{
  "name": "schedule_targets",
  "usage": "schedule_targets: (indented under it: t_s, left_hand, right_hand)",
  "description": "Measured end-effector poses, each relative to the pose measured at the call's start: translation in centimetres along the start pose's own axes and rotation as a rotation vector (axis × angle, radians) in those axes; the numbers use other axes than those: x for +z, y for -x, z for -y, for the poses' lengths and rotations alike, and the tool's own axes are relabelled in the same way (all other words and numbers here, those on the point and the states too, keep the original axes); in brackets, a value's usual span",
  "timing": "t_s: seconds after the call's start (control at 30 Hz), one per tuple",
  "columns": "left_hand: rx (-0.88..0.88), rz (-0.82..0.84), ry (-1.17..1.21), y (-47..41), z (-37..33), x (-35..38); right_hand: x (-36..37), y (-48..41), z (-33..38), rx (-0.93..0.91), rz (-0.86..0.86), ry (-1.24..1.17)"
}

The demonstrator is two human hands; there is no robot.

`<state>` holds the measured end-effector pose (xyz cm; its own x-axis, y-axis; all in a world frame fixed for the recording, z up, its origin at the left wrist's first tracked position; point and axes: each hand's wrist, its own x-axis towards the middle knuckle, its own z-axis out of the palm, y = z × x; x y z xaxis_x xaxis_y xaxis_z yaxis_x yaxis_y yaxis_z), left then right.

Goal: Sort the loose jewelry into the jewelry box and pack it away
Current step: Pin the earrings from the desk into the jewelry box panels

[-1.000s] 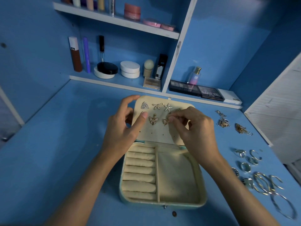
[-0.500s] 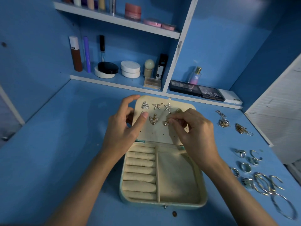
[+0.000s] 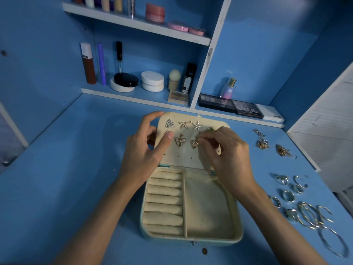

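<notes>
Pinching butterfly earring (image 3: 195, 144) at frame centre, right hand (image 3: 227, 157) fingertips pressed together on it, left hand (image 3: 145, 152) thumb and fingers clamping left edge of lid (image 3: 184, 156), jewelry box (image 3: 237, 217) open.

Jewelry box (image 3: 236, 217) is cream fabric inside with a teal shell, on a plain blue surface (image 3: 76, 169). Butterfly earrings (image 3: 180, 141) look gold with pale sparkly wings, the loose rings (image 3: 288, 196) at the right of the frame are silver, and there's a pink jar (image 3: 155, 13) on the white shelf (image 3: 133, 23) up top.
</notes>
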<state>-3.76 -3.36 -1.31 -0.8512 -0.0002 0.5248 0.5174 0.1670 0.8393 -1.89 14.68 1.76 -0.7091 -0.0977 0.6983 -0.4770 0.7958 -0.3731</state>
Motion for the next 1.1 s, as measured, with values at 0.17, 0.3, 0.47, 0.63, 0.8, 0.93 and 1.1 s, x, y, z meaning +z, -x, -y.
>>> schedule_targets:
  t_s: [0.17, 0.3, 0.47, 0.63, 0.8, 0.93, 1.1]
  left_hand:
    - [0.008, -0.004, -0.004, 0.0, -0.1, 0.0]
    - [0.011, -0.002, 0.002, 0.0, -0.1, 0.1]
    - [0.047, -0.001, 0.015, 0.0, -0.2, 0.0]
    - [0.055, 0.004, 0.049, 0.0, -0.4, -0.1]
    - [0.087, -0.002, 0.064, 0.3, -0.9, -0.3]
    - [0.082, 0.012, 0.03, 0.5, -1.3, -0.5]
    - [0.095, -0.276, -0.171, 1.3, -3.5, -0.4]
  right_hand:
    - [0.2, -0.3, 0.1, 0.01, 0.024, 0.011]
    - [0.2, -0.8, 0.1, 0.018, 0.052, 0.023]
    - [-0.4, -1.5, 0.1, 0.003, 0.043, 0.15]
    - [-1.9, -3.2, 0.3, -0.049, 0.187, 0.352]
    - [-3.4, -4.4, 1.2, 0.006, 0.339, 0.228]
    - [-3.8, -4.2, 1.4, -0.013, 0.355, 0.167]
    - [-4.0, -3.5, 1.7, -0.047, 0.332, 0.139]
